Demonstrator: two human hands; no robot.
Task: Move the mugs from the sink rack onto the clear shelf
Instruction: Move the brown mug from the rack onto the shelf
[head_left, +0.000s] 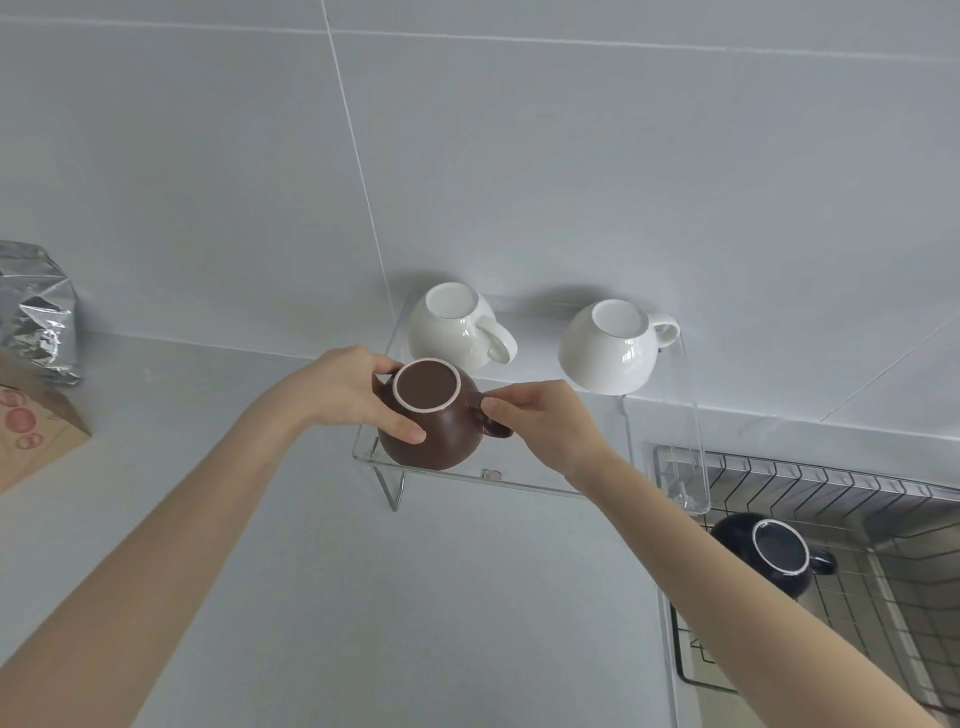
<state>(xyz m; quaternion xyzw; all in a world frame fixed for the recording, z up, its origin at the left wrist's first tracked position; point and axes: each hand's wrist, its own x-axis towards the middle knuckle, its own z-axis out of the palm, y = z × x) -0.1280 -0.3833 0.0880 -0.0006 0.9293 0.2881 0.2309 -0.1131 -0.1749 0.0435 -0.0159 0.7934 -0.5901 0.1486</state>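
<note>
A brown mug (439, 436) sits upside down at the front left of the clear shelf (524, 480). My left hand (348, 389) grips its body from the left, and my right hand (545, 423) pinches its handle on the right. Two white mugs stand upside down at the back of the shelf, one on the left (457, 327) and one on the right (610, 345). A dark blue mug (769, 551) rests upside down on the wire sink rack (831, 499) at the lower right.
A silver foil bag (39, 317) and a brown paper bag (36, 431) stand on the counter at the far left. The tiled wall rises right behind the shelf. The grey counter (441, 597) stretches in front of the shelf.
</note>
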